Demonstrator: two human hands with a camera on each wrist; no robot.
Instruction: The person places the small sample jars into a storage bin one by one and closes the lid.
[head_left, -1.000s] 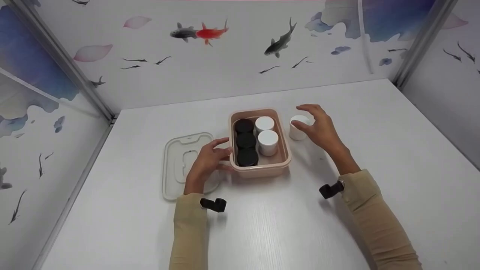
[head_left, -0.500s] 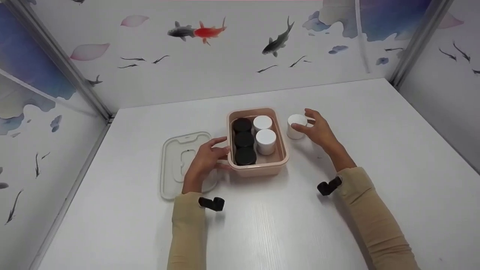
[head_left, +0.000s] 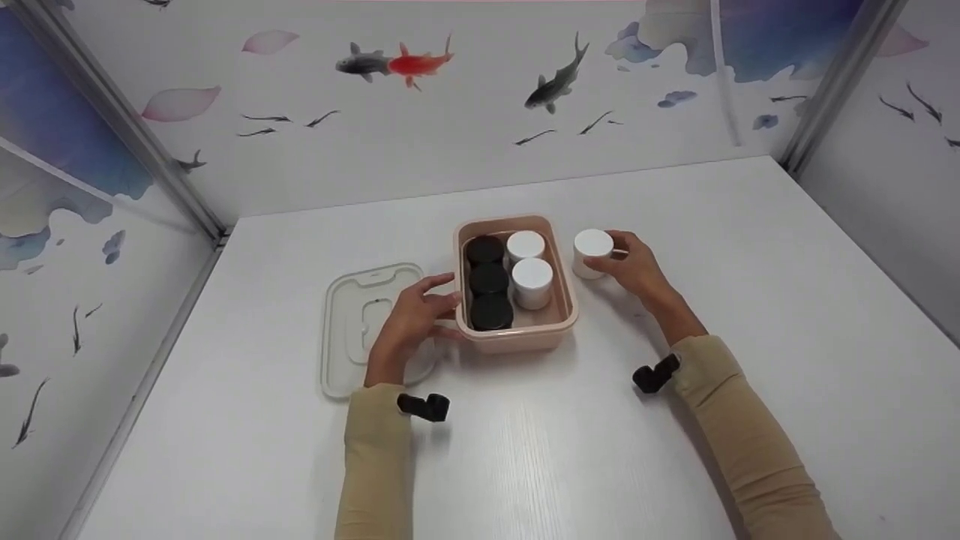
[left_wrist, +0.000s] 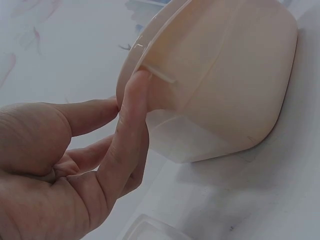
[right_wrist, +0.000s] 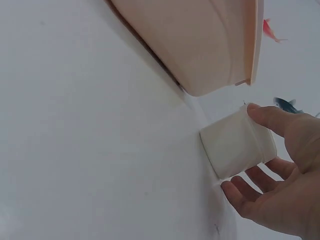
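Observation:
A pink plastic box [head_left: 564, 316] stands on the table, holding three black-lidded jars [head_left: 489, 280] in its left column and two white jars [head_left: 532, 283] on its right. My left hand [head_left: 409, 319] steadies the box at its left side; in the left wrist view, thumb and finger [left_wrist: 131, 107] pinch its rim. To the right of the box, my right hand [head_left: 637, 268] grips another white jar [head_left: 591, 251]. The right wrist view has the thumb against that jar's [right_wrist: 232, 142] lid end and curled fingers [right_wrist: 242, 192] on the opposite side. It is upright, at or very near the tabletop.
A translucent rectangular lid [head_left: 341, 322] lies flat left of the box, partly under my left forearm and hand. The white table [head_left: 510, 442] ends at a printed panel wall [head_left: 480, 150] behind, with more panels at both sides.
My right hand has come down around the white jar, its thumb and fingers closing from a wide spread onto it. The left hand stays at the box.

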